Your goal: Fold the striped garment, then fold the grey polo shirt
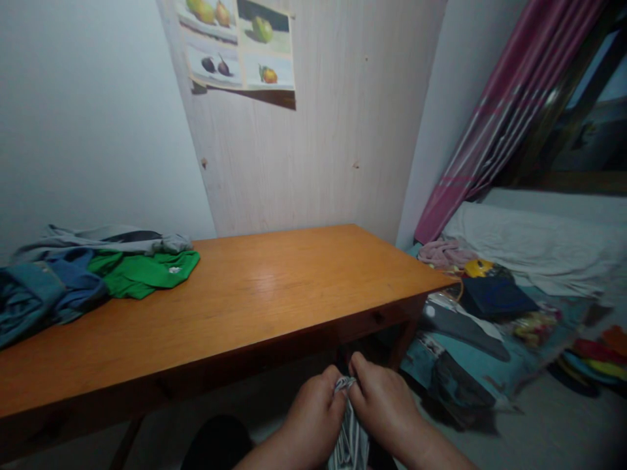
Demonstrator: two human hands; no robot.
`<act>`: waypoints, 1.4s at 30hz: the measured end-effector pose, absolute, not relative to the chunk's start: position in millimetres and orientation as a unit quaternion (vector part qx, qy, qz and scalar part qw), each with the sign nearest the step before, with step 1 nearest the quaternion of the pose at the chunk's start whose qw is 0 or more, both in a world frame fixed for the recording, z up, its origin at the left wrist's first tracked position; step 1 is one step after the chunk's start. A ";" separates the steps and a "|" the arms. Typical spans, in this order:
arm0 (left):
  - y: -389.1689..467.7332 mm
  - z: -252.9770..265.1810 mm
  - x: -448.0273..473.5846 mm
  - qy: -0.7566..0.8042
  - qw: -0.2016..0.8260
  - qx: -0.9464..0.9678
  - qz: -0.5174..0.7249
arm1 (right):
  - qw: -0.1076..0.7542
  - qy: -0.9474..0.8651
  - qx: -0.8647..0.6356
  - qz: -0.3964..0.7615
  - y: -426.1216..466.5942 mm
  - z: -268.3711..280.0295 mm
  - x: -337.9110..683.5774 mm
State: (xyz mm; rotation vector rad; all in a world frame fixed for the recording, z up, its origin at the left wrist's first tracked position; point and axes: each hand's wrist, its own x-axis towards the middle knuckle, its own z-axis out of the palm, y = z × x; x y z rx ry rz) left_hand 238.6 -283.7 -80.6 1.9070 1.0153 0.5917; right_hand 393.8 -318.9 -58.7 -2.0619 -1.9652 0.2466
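Observation:
My left hand (318,408) and my right hand (379,398) are side by side in front of the table's near edge, below its top. Both are closed on a bunched piece of grey striped cloth (349,437), which hangs down between them. Its gathered upper edge shows between the two thumbs. The lower part runs out of the picture, so I cannot tell what kind of garment it is.
On the wooden table (274,274), a green garment (147,271), blue denim clothes (44,290) and a grey garment (122,240) lie heaped at the left. Right of the table, a low bed-like surface (470,356) holds folded cloths and bags. A pink curtain (494,124) hangs behind.

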 end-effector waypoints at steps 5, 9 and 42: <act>-281.1 -82.4 237.3 0.408 0.428 0.773 0.230 | 0.213 -0.662 -0.704 0.143 -314.3 -62.9 394.3; -280.8 -72.5 237.9 0.412 0.430 0.768 0.236 | 0.278 -0.647 -0.688 0.175 -309.4 -62.9 396.7; -272.6 -1.3 182.2 0.271 0.660 0.642 0.280 | 0.314 -0.772 -0.468 0.293 -302.9 31.0 396.5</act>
